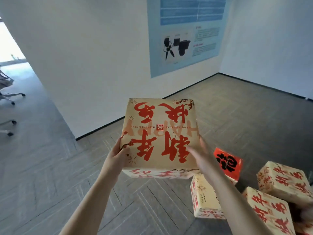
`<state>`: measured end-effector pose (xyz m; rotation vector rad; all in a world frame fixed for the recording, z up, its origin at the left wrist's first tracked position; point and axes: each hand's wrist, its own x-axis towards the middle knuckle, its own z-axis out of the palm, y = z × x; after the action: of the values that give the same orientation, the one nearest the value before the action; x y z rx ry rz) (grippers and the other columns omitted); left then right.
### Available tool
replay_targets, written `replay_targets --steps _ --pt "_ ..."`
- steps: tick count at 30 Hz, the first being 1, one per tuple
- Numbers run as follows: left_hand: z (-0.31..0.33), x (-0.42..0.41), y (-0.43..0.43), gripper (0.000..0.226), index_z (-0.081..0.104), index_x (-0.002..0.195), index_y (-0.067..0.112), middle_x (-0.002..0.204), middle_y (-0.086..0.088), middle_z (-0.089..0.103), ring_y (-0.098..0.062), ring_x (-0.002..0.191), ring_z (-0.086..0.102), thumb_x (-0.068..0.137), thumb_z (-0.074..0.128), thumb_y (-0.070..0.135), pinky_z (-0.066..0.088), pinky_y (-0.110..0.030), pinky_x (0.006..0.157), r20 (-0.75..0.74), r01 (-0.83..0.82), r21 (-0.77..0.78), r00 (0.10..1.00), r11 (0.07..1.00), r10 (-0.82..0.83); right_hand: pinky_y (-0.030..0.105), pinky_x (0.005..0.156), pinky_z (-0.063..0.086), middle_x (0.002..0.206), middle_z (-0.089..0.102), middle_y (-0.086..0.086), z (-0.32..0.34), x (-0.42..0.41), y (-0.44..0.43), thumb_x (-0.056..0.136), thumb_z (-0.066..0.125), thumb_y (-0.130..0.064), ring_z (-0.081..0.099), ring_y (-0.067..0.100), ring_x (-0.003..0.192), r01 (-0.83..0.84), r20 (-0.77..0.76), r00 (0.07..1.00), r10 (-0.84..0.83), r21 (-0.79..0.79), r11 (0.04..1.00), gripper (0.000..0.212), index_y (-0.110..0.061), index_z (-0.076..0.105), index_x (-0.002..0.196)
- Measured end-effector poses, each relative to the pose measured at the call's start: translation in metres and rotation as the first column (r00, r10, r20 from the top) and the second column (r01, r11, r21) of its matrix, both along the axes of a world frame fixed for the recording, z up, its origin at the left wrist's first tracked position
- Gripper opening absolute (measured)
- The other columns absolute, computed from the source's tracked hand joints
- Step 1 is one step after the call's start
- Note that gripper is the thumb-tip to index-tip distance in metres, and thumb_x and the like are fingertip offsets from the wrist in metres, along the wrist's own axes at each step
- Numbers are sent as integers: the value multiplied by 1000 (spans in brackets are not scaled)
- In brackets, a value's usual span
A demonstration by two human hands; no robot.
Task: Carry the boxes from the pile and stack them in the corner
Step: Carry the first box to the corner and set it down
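I hold a cream box point(159, 133) with big red characters and "HAPPY NEW YEAR" print up in front of me, well above the floor. My left hand point(117, 154) grips its left side. My right hand point(201, 156), blurred, presses its right side and front corner. The pile lies on the floor at the lower right: a red box with a black character point(227, 164), a cream box on its side point(205, 197), and two more cream boxes point(286, 182) point(269, 211). The room corner point(219, 73) lies beyond the held box, its floor bare.
White walls meet at the far corner, with a pale blue poster point(184, 33) on the left one. A wall edge juts out at the left, and past it stand wheeled office chair bases point(8, 97). Grey herringbone floor point(50, 175) spreads around me.
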<state>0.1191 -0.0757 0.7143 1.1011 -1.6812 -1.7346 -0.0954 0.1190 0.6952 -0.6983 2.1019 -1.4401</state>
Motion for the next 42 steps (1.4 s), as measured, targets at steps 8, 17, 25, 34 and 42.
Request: replay_targets --steps 8,17,25,34,42 --pt "14 58 -103 49 56 123 55 111 9 77 -19 100 74 103 49 11 59 -42 85 -173 18 -12 985 1000 -20 28 77 54 120 61 -29 18 48 -112 102 62 -41 64 -3 104 -9 -35 999 6 -76 997 53 -50 35 146" --pt "0 103 -261 40 55 138 31 110 0 77 -25 98 75 103 50 11 60 -48 85 -209 -52 119 975 992 76 28 70 60 120 72 -15 29 97 -265 99 67 -36 74 9 101 100 89 992 -91 -106 989 48 -43 47 141" --pt "-10 97 -366 28 61 124 32 103 -1 79 -25 94 76 105 50 15 60 -48 83 -218 -82 187 968 979 122 28 71 61 119 72 -15 32 85 -380 102 64 -37 72 9 102 61 64 996 -57 -64 996 40 -40 51 139" --pt "-23 -10 -485 24 59 124 37 102 0 79 -20 88 77 106 49 25 58 -29 69 -132 -57 121 989 991 73 40 82 64 113 77 -15 -14 -17 -500 103 60 -41 76 11 100 89 96 992 -82 -79 993 32 -42 57 135" --pt "-17 -133 -603 25 59 128 23 107 -3 78 -26 96 76 106 48 31 57 -41 83 -30 -48 93 998 994 51 39 82 62 113 77 -14 -18 -138 -610 103 56 -49 75 13 103 96 124 988 -89 -54 994 29 -48 54 132"
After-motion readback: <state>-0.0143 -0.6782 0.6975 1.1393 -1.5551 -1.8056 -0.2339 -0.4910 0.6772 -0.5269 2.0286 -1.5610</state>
